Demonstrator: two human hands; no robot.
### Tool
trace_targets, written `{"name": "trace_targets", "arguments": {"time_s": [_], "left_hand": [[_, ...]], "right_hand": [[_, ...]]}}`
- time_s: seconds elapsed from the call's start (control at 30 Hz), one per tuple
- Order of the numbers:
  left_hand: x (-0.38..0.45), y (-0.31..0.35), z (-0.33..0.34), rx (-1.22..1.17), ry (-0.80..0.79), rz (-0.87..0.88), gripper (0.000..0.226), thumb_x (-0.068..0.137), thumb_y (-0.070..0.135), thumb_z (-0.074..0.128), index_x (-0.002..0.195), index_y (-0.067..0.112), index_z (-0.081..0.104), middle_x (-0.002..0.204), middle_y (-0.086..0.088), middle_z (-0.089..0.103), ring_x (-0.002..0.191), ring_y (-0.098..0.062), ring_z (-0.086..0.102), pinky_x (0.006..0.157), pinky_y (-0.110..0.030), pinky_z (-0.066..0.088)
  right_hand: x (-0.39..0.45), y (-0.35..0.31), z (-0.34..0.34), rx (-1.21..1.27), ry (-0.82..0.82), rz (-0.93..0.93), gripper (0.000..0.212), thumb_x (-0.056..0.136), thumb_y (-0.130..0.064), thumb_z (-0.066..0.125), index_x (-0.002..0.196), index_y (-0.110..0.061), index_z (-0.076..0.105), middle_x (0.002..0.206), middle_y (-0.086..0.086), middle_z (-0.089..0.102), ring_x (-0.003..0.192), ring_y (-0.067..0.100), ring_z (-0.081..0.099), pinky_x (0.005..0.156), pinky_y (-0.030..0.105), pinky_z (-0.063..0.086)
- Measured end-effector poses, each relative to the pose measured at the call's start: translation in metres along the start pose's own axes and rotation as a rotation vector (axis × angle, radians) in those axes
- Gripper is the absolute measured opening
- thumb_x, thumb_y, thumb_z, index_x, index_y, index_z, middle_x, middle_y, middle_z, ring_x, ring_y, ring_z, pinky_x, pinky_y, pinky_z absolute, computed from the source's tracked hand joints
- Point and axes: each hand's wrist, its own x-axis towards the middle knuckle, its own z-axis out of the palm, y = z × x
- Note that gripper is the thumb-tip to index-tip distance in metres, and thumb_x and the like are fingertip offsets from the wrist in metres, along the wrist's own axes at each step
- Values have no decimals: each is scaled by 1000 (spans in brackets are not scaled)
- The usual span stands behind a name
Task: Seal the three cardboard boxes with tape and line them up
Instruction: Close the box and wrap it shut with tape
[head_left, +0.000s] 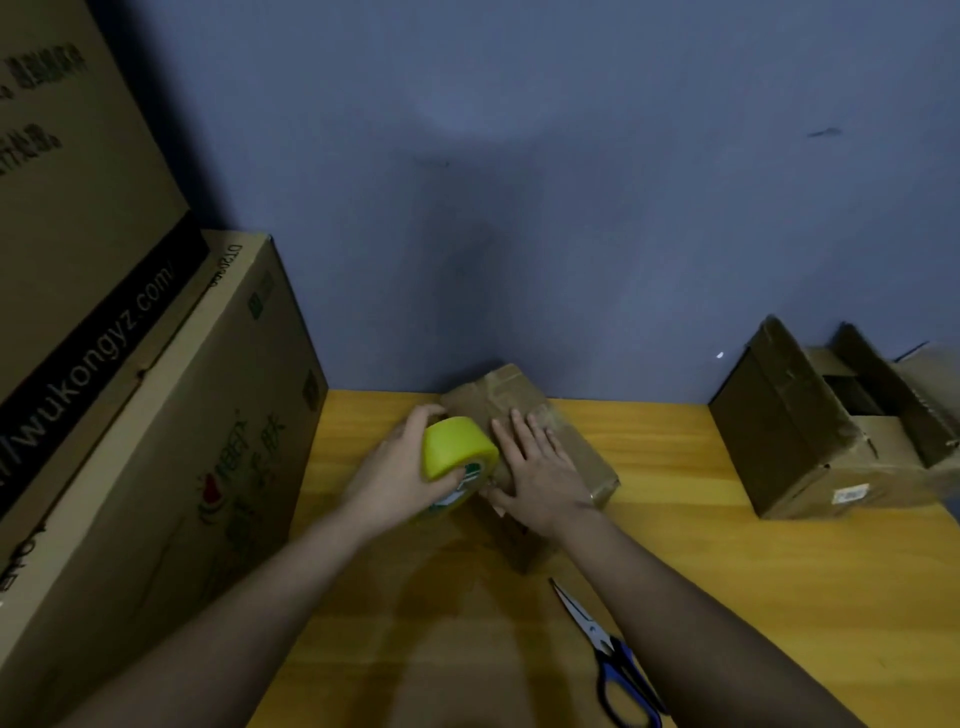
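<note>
- Head view: yellow wooden table (701, 571) against a blue-grey wall (571, 156), big cartons (156, 415) stacked at 9 o'clock.
- Small box (524, 410) at centre, pinned flat under the right hand (540, 467), fingers straight, likely to keep flaps closed.
- Left hand (395, 467) curled round the tape roll (460, 449), held at the box's near edge, probably to pull a strip.
- Open box (831, 421) waiting at 3 o'clock.
- Scissors (608, 654) lying at 5 o'clock, handy for cutting.

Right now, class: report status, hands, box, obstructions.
Left hand grips tape roll. Right hand flat on small box. Scissors nearby, clear.
</note>
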Motion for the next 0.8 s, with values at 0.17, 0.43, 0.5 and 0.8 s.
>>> {"name": "trace_targets", "arguments": {"time_s": [0.17, 0.43, 0.5, 0.8], "left_hand": [[-7, 4, 1, 30, 102, 69, 54, 84, 49, 63, 132, 40, 39, 133, 7, 51, 112, -22, 55, 79, -33, 49], [5, 20, -10, 322, -68, 113, 45, 88, 50, 55, 124, 28, 38, 107, -6, 59, 94, -28, 59, 66, -33, 46], [5, 16, -14, 492, -158, 140, 46, 89, 51, 53, 126, 28, 37, 108, -5, 59, 94, -27, 58, 63, -32, 45], [1, 1, 7, 465, -219, 48, 53, 90, 50, 54, 134, 29, 33, 118, -5, 58, 104, -27, 58, 65, -29, 40]], "right_hand": [[0, -6, -2, -1, -26, 24, 83, 95, -57, 35, 152, -23, -14, 159, 7, -20, 147, 23, -17, 120, 39, -7], [0, -12, -1, -21, -30, 55, 74, 99, -51, 30, 152, -20, -11, 159, 9, -19, 147, 25, -16, 120, 40, -6], [1, -7, -2, 0, -39, 59, 73, 99, -53, 27, 152, -21, -11, 159, 8, -19, 147, 24, -15, 120, 39, -6], [-7, -15, 1, -120, 94, 61, 72, 97, -50, 39, 153, -17, 9, 160, 16, -2, 148, 33, 6, 117, 47, 19]]}}
